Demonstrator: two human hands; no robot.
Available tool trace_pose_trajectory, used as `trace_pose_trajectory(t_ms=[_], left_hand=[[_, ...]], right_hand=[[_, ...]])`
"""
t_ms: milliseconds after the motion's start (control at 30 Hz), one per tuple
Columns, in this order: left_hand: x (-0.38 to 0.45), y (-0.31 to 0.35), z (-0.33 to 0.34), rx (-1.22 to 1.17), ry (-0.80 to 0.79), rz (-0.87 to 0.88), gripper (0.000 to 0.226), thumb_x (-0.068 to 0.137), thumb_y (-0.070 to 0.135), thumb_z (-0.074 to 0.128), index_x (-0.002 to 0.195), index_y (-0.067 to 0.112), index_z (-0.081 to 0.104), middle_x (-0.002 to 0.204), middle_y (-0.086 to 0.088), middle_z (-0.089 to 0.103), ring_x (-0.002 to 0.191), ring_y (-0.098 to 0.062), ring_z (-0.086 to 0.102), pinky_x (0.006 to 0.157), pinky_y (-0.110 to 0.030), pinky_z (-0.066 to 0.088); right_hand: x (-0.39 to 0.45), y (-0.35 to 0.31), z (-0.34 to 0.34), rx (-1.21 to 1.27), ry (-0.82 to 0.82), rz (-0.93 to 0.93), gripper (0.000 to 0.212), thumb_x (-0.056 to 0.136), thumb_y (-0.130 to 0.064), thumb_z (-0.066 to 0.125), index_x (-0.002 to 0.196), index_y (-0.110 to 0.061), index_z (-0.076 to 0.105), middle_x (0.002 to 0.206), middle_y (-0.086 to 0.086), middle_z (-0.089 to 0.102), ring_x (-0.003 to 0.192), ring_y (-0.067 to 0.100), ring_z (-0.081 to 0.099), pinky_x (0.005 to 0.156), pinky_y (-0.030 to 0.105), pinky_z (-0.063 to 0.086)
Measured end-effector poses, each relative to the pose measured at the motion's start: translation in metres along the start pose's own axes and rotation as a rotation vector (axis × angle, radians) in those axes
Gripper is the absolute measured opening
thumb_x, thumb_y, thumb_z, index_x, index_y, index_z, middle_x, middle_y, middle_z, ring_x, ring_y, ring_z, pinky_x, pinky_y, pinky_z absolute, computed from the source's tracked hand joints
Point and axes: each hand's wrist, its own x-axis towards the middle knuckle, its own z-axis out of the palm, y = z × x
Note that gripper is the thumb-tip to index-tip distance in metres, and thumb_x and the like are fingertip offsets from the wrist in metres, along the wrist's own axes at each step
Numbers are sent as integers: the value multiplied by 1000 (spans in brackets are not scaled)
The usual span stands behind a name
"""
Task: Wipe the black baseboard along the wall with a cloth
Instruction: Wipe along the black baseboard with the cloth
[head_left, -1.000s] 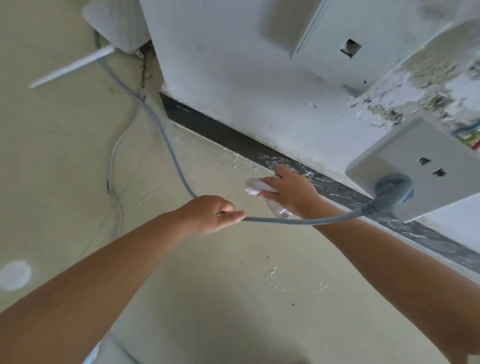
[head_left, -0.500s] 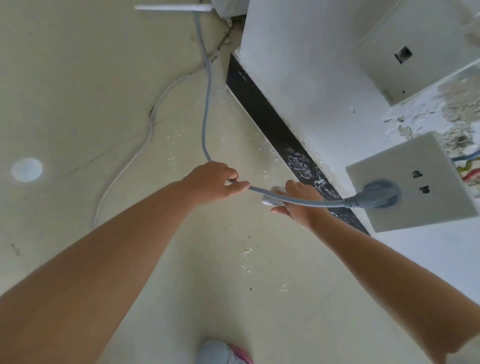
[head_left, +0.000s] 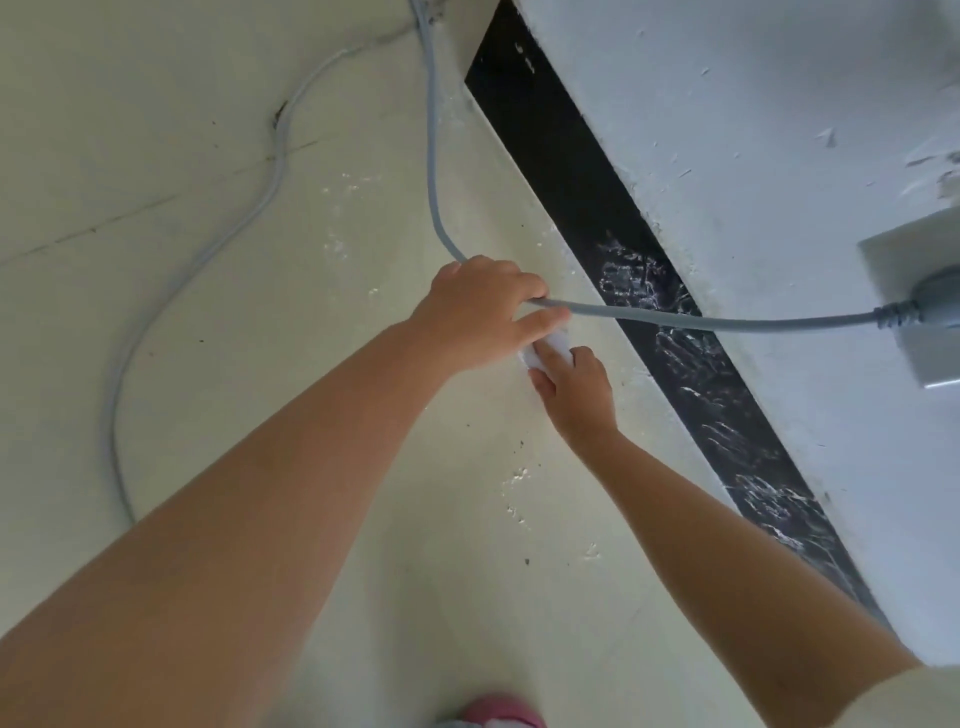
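Left hand (head_left: 483, 312) holds grey cable (head_left: 727, 319) across the baseboard (head_left: 566, 171); right hand (head_left: 571, 389) grips cloth (head_left: 551, 349)

The cloth (head_left: 553, 347) barely shows, just a white scrap between the two hands; the left hand (head_left: 485, 312) covers its far side and the right hand (head_left: 574, 392) its near side. The right hand's fingertips are tucked out of sight, so the grip can't be read. The grey cable (head_left: 675, 317) vanishes inside the left hand's fingers. On the right, the socket (head_left: 919, 306) and the plug (head_left: 930, 301) are cut off by the picture's edge. The baseboard (head_left: 571, 171) runs out past the top edge, and its near end disappears behind the right forearm. A pink shoe (head_left: 501, 714) is clipped at the bottom.
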Motion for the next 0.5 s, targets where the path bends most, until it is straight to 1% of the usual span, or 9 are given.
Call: trace_pose_trajectory(t_ms=[100, 167, 233, 300, 333, 367, 400, 433, 500], left_hand=[[4, 0, 7, -64, 53, -5, 42, 91, 44, 38, 108, 13, 61, 97, -4, 61, 90, -16, 47, 87, -36, 38], [7, 4, 12, -87, 98, -22, 42, 91, 43, 38, 103, 11, 63, 85, -1, 53, 84, -14, 41, 86, -37, 38], [7, 6, 19, -89, 123, -4, 42, 91, 43, 38, 102, 10, 63, 82, 2, 48, 83, -14, 42, 84, -37, 38], [8, 5, 23, -90, 103, 24, 49, 90, 49, 34, 103, 12, 63, 84, 1, 53, 86, -18, 47, 81, -35, 37], [9, 3, 24, -82, 85, 28, 54, 86, 52, 29, 103, 13, 63, 87, -1, 57, 88, -20, 49, 79, -34, 38], [11, 0, 23, -70, 69, 31, 57, 82, 53, 26, 103, 15, 63, 88, -1, 59, 89, -20, 50, 79, -34, 38], [14, -3, 23, -62, 55, 32, 57, 81, 53, 26, 102, 16, 63, 88, -1, 59, 90, -20, 50, 79, -35, 39], [16, -6, 22, -58, 46, 34, 54, 82, 53, 28, 101, 17, 64, 86, 1, 58, 90, -21, 50, 79, -35, 39], [16, -9, 21, -47, 44, 35, 52, 82, 53, 29, 97, 19, 65, 84, 1, 59, 89, -20, 49, 80, -36, 41]], right_hand=[[1, -4, -10, 54, -45, -62, 38, 95, -18, 43, 133, -20, 47, 98, 17, 47, 93, 35, 51, 74, 32, 37], [2, 1, -24, -6, -38, -176, 37, 95, -15, 42, 131, -18, 48, 94, 14, 43, 89, 34, 51, 69, 32, 36], [8, 15, -40, -127, -42, -296, 38, 96, -22, 36, 132, -14, 46, 97, 13, 50, 91, 32, 49, 71, 33, 35], [17, 36, -57, -186, -38, -369, 41, 97, -33, 31, 125, -11, 51, 82, -2, 51, 82, 21, 47, 74, 31, 39], [21, 44, -65, -204, -34, -380, 39, 97, -32, 35, 126, -10, 50, 78, -5, 49, 78, 17, 44, 72, 30, 39], [27, 47, -74, -275, -33, -405, 39, 95, -26, 45, 128, -6, 48, 81, 0, 52, 74, 16, 45, 68, 29, 41], [32, 50, -82, -325, 22, -450, 42, 88, -17, 59, 124, 2, 50, 82, 10, 58, 67, 19, 49, 61, 29, 45], [37, 56, -86, -378, 119, -520, 45, 76, -9, 72, 115, 7, 55, 78, 18, 61, 58, 23, 55, 54, 28, 49], [45, 63, -90, -486, 283, -574, 43, 61, -6, 83, 98, 6, 66, 67, 17, 62, 45, 22, 57, 48, 23, 50]])
